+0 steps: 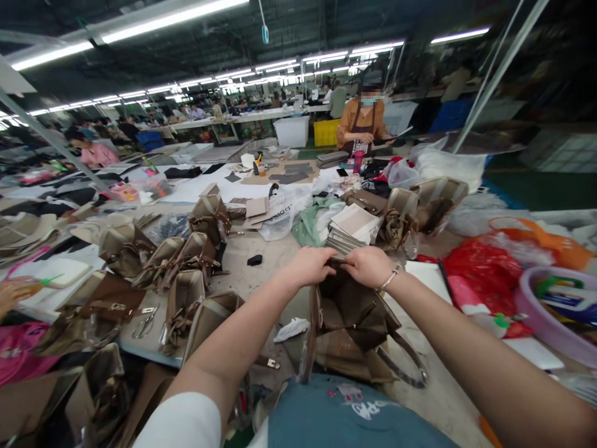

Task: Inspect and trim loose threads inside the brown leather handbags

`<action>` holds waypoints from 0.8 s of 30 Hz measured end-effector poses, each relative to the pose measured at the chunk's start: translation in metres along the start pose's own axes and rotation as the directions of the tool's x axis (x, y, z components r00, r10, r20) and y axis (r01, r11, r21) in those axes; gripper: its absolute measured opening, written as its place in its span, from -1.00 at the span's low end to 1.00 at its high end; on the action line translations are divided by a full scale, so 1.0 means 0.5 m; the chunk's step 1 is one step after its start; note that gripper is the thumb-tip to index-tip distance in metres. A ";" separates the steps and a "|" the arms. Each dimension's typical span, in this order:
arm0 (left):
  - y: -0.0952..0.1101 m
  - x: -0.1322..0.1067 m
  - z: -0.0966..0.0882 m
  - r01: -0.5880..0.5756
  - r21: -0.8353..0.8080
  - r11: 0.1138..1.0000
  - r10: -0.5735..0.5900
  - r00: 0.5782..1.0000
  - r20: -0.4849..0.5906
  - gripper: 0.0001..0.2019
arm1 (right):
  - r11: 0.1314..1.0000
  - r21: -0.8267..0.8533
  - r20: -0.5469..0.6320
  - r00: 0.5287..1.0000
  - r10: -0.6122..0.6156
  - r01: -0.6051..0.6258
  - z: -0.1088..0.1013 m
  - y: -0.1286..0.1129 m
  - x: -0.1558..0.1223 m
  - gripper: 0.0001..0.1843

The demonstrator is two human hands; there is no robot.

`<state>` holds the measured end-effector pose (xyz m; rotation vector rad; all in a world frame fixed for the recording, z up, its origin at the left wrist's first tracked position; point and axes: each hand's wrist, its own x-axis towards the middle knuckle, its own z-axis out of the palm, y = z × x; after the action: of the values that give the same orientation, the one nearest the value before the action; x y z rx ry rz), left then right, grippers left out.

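Note:
A brown leather handbag [347, 320] lies open on the worktable [270, 252] right in front of me, its straps and a metal ring hanging toward my lap. My left hand [308, 266] and my right hand [369, 266] are both closed on the bag's far top edge, knuckles nearly touching. A bracelet sits on my right wrist. What the fingertips pinch inside the edge is hidden.
Several more brown handbags [181, 261] crowd the left half of the table, with scissors [145, 323] among them. A stack of grey card pieces [352, 227] lies just beyond my hands. Red plastic bags [480, 267] and a purple basin [555, 311] sit right. A person in orange [364, 121] stands across.

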<state>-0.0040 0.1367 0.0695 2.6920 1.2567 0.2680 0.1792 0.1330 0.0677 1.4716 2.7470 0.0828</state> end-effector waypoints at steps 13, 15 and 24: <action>-0.019 -0.015 -0.004 -0.006 -0.335 0.942 -0.033 0.993 -0.111 -0.81 | 0.040 0.978 0.188 0.953 0.236 -0.203 0.040 0.041 -0.098 -0.28; -0.024 -0.040 -0.031 0.027 -0.463 0.886 -0.152 0.960 -0.234 -0.80 | -0.125 0.969 0.246 0.902 0.355 -0.215 0.079 0.051 -0.138 -0.27; -0.031 -0.102 -0.169 -0.244 -0.963 0.113 -0.745 0.620 -0.245 -0.63 | -0.519 0.853 0.203 0.952 0.229 -0.057 0.136 -0.065 -0.203 -0.17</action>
<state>-0.0670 0.1131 0.1433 0.9895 1.0216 1.6086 0.2115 0.0328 -0.0026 1.6766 1.7478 -3.2705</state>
